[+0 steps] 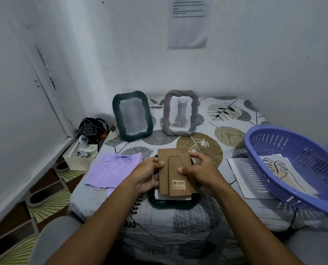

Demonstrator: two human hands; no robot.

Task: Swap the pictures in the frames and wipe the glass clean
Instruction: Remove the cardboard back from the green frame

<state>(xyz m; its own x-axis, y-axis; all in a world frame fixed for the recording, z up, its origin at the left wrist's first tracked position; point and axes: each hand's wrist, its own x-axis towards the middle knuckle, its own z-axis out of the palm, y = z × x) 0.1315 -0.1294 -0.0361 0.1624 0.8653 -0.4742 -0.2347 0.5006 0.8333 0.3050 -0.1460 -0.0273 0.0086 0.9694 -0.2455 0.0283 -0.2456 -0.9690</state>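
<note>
Backing board [175, 174], brown card with a fold-out stand and a barcode sticker near its lower edge, was held between both hands just above a dark green frame [160, 202] lying face down at the middle of the bed. The left hand [146, 175] gripped the board's left edge, thumb on top and fingers curled under. The right hand [201, 172] held the right edge, its thumb pressed on the stand flap and its fingers curled over the top corner. Under the board a strip of white paper [173, 197] showed inside the lying frame.

Just left of the hands a purple cloth [112, 170] with a flower pattern lay flat on the bedsheet [197, 213], which was printed with leaves and circles. Further back two frames stood upright, leaning slightly: another dark green frame [132, 115] on the left, its glass showing only a grey blur, and a grey frame [181, 112] on the right with a cat picture in it. They stood near each other but apart.

To the right a purple basket [270, 180] sat tilted on a white sheet [241, 175], with a leaf drawing [274, 165] inside it. Off the bed's far left corner were a black bag [90, 129] and a small white box [77, 159]. A printed notice [189, 22] hung on the wall behind.
</note>
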